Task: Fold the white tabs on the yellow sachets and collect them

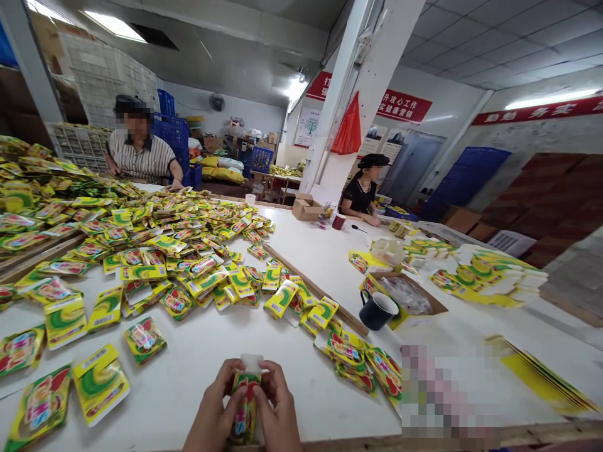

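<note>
My left hand (217,405) and my right hand (279,402) meet at the bottom centre, both closed on one small yellow-and-green packet (247,402) held upright, its white top edge sticking out above the fingers. The hands hover over the white table (198,364) near its front edge. Loose packets of the same kind lie close by: one (144,339) just up-left of my hands, and a stack (362,364) to the right. A big heap of packets (141,232) covers the table's far left.
A dark mug (377,310) stands right of centre beside a brown tray of clear wrappers (409,295). Flat yellow cards (541,376) lie at the right. A wooden strip (315,290) crosses the table. Two other people sit at the far side, one at back left (139,154), one (362,188) by a white pillar.
</note>
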`<action>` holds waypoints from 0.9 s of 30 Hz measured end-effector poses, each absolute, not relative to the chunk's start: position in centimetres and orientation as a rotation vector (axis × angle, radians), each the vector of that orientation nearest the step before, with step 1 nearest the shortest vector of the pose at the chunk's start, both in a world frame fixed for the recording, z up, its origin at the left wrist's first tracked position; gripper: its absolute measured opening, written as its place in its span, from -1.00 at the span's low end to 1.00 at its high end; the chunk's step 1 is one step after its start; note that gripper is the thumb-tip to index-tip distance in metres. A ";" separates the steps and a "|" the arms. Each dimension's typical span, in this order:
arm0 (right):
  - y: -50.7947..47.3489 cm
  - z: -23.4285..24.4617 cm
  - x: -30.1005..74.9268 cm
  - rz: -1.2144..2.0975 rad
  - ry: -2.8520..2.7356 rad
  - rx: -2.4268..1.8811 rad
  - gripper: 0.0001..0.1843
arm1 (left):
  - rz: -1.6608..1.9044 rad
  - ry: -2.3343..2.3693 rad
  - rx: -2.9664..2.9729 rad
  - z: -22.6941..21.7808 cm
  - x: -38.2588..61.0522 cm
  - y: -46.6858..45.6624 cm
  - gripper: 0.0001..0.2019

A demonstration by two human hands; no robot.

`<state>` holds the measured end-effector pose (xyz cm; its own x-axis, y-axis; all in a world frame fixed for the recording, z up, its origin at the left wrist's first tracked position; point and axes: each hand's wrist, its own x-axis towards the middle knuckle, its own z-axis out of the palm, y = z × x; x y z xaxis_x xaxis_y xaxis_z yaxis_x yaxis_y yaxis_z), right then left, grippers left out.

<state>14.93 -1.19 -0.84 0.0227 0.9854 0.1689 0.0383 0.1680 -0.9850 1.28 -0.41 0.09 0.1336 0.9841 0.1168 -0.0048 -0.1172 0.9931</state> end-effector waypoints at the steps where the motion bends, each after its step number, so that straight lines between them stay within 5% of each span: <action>1: -1.2 -0.9 14.9 1.057 -1.280 -1.115 -0.65 | 1.211 1.054 1.332 -0.1 1.2 -0.4 -0.68; 27: -0.7 -0.7 15.5 1.203 -1.261 -1.037 -0.69 | 1.228 0.979 1.172 -2.1 1.1 -0.8 -0.64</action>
<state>15.47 -0.71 -0.72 -0.0646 0.9906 0.1206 -0.0739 0.1158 -0.9905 1.06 -0.77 -2.10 0.1144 0.9920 0.0541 -0.1678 -0.0344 0.9852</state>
